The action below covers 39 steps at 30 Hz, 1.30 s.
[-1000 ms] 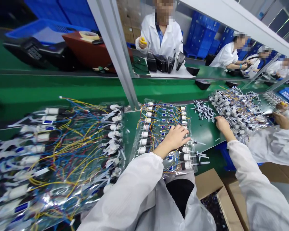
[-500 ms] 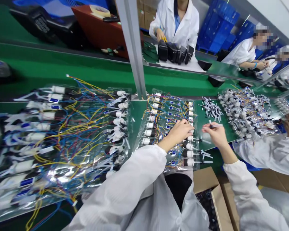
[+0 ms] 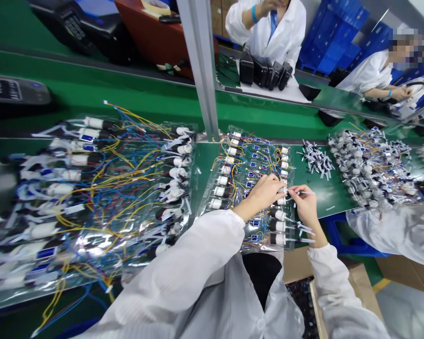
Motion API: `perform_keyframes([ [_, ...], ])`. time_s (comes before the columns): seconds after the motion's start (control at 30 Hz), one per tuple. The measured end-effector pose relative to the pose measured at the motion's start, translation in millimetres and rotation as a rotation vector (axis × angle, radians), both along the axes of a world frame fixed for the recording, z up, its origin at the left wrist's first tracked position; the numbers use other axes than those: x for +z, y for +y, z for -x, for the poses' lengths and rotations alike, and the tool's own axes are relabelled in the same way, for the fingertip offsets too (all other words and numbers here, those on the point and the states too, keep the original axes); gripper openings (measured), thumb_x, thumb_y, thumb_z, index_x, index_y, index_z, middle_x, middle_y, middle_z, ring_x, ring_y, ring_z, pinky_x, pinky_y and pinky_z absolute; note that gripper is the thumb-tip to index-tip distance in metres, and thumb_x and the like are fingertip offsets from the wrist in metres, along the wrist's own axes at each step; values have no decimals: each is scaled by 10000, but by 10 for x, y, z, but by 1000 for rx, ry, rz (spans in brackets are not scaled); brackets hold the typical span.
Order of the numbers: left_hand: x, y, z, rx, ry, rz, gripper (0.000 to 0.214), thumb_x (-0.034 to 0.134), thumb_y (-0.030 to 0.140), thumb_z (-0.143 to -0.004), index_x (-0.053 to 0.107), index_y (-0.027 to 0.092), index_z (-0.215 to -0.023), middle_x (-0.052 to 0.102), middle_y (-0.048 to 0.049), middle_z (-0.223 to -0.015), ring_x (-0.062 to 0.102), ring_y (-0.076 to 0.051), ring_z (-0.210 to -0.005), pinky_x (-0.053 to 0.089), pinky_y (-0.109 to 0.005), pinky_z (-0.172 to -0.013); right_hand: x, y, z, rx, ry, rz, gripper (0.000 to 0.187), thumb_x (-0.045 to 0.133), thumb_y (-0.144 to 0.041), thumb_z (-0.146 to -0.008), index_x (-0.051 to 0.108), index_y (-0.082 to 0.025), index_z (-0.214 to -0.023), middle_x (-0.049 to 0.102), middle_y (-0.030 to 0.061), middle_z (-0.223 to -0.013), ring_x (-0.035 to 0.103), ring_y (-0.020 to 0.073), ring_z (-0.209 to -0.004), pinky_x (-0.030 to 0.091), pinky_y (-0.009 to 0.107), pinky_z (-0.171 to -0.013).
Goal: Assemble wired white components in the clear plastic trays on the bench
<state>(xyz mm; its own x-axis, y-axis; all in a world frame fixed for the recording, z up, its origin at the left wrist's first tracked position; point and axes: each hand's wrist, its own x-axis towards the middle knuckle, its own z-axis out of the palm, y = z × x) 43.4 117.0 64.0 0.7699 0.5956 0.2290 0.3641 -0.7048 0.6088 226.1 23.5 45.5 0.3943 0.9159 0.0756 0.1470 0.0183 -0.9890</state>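
Observation:
My left hand (image 3: pixel 263 194) rests over the right row of small cylindrical parts with wires, its fingers closed on the end of one white cylinder (image 3: pixel 283 190). Meeting it there, my right hand (image 3: pixel 305 203) pinches a short whitish tube (image 3: pixel 309 192) at that end; whether the two pieces are joined is too small to tell. Nearer my body, several black-and-white cylinders (image 3: pixel 278 226) have similar tubes sticking out to the right. Small blue-and-white labels (image 3: pixel 255 223) and yellow, red and blue wires lie between the two rows on clear plastic.
A loose pile of short tubes with black pieces (image 3: pixel 316 159) lies beyond my right hand. Larger wired batches cover the left (image 3: pixel 102 188) and far right (image 3: pixel 371 165). A metal post (image 3: pixel 201 70) rises at the back. Co-workers sit opposite and at right; an open carton (image 3: pixel 360 282) stands below.
My right hand has moved left with the tube, up to the cylinder at my left fingertips. My left hand stays nearly in place. The co-worker opposite has raised a hand from the black items.

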Motion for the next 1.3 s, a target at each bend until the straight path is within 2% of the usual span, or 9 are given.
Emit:
perform_keyframes([
  [0.23, -23, 8, -15, 14, -18, 24, 203, 730, 400, -988, 781, 254, -1121, 750, -49, -1086, 614, -257, -1147, 432, -390, -960, -159, -23, 37, -99, 78, -50, 324, 889, -388, -794, 599, -247, -828, 783, 23, -910, 739, 195, -869, 584, 369, -868],
  [0.37, -39, 3, -17, 29, -19, 34, 224, 737, 397, -984, 774, 248, -1147, 750, -56, -1107, 615, -259, -1162, 441, -394, -971, -178, -13, 56, -143, 63, -50, 336, 875, -416, -803, 582, -254, -827, 786, 29, -899, 748, 212, -873, 602, 389, -859],
  [0.73, -82, 19, -45, 31, -34, 50, 197, 748, 405, -971, 813, 260, -1087, 759, -58, -1071, 630, -262, -1130, 470, -410, -962, -114, 0, 107, -126, 2, -40, 380, 891, -453, -780, 564, -261, -772, 763, 20, -834, 746, 222, -825, 613, 407, -833],
  [0.9, -123, 33, -65, 44, -36, 29, 199, 742, 389, -975, 815, 248, -1095, 755, -69, -1057, 635, -261, -1120, 481, -402, -943, -44, 13, 112, -100, -145, -55, 325, 857, -434, -822, 598, -257, -738, 769, 34, -832, 743, 224, -826, 599, 377, -796],
  [1.03, -97, 22, -56, 36, -26, 10, 197, 749, 369, -970, 805, 251, -1118, 750, -73, -1085, 635, -262, -1120, 480, -402, -945, -7, 33, 105, -81, -245, -51, 300, 830, -441, -850, 621, -260, -735, 768, 43, -824, 739, 230, -824, 596, 376, -777],
  [1.3, -71, 3, -42, 34, -10, -26, 191, 746, 387, -970, 782, 243, -1091, 769, -56, -1062, 615, -268, -1138, 453, -406, -960, 23, 12, -54, 7, -170, -30, 258, 853, -430, -829, 668, -252, -863, 795, 56, -946, 753, 227, -900, 619, 385, -839],
])
